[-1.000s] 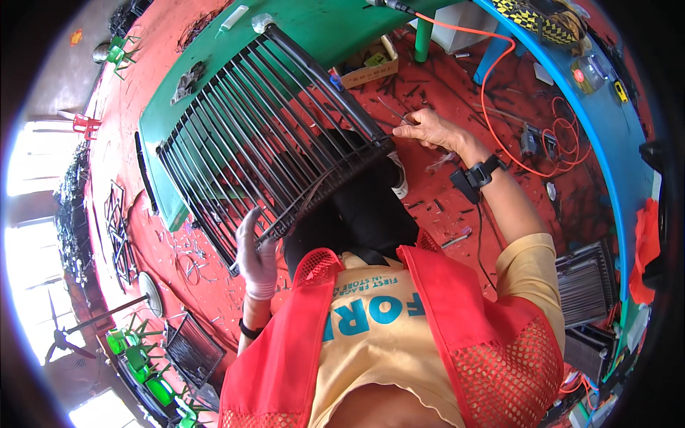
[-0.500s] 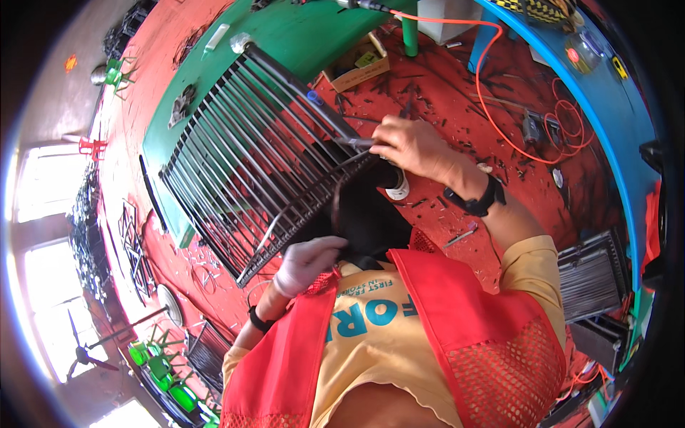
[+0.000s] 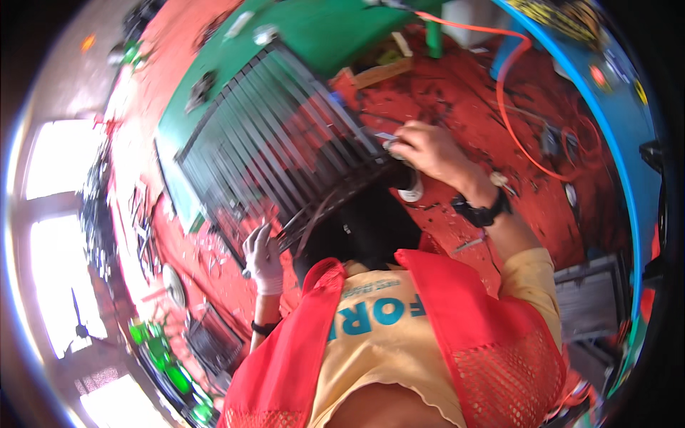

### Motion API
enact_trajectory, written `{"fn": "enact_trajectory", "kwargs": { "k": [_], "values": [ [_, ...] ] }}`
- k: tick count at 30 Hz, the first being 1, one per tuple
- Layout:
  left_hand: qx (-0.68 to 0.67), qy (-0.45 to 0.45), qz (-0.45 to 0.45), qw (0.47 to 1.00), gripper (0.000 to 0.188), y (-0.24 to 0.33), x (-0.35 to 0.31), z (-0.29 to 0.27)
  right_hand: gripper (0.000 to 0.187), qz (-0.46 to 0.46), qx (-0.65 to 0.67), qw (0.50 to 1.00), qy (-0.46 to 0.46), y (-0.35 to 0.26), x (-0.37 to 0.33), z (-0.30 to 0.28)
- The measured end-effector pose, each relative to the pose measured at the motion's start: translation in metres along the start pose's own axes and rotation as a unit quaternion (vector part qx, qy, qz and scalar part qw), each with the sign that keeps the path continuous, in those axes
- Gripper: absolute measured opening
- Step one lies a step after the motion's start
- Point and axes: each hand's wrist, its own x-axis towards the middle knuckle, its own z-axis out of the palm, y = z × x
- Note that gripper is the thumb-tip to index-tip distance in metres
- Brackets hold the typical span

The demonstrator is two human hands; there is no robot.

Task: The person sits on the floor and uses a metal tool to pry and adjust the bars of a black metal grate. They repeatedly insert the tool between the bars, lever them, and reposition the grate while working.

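A black frame with many thin parallel bars (image 3: 264, 121) slants between my lap and a green table (image 3: 171, 132). At its right corner, the fingers of my bare right hand (image 3: 432, 153) are closed, with a small pale flat piece (image 3: 386, 136) showing beside the fingertips. My left hand (image 3: 264, 260), in a whitish glove, is by the near left end of the frame with its fingers bent. Blur hides what it grips, if anything. A dark slender piece (image 3: 294, 227) lies along the near edge beside this hand.
An open cardboard box (image 3: 383, 73) sits on the red floor (image 3: 457, 93), which is strewn with dark scraps. An orange hose (image 3: 501, 96) curves down past a blue table (image 3: 603, 121) at the right. Another barred panel (image 3: 589, 299) stands at the lower right.
My left hand has moved left, away from my lap to the frame's near left end. My right hand stays at the right corner. The whole view has shifted slightly and blurred.
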Motion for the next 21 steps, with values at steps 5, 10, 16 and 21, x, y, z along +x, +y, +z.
{"fn": "enact_trajectory", "kwargs": {
  "k": [5,10,16,21],
  "values": [
    [0.03,0.177,-0.089,0.98,0.03,-0.043,-0.033,-0.01,0.014,0.047,-0.002,0.999,0.003,0.016,0.017,0.003],
    [-0.275,0.299,-0.428,0.807,0.034,-0.084,-0.085,-0.017,0.014,0.047,0.015,0.999,-0.017,0.019,0.022,0.016],
    [-0.463,0.241,-0.448,0.726,0.037,-0.088,-0.118,0.011,0.015,0.011,-0.042,0.994,0.1,0.01,0.028,0.022],
    [-0.685,0.161,-0.36,0.613,0.033,-0.111,-0.122,0.017,0.014,-0.028,-0.131,0.983,0.127,-0.017,0.006,-0.002]
  ]
}}
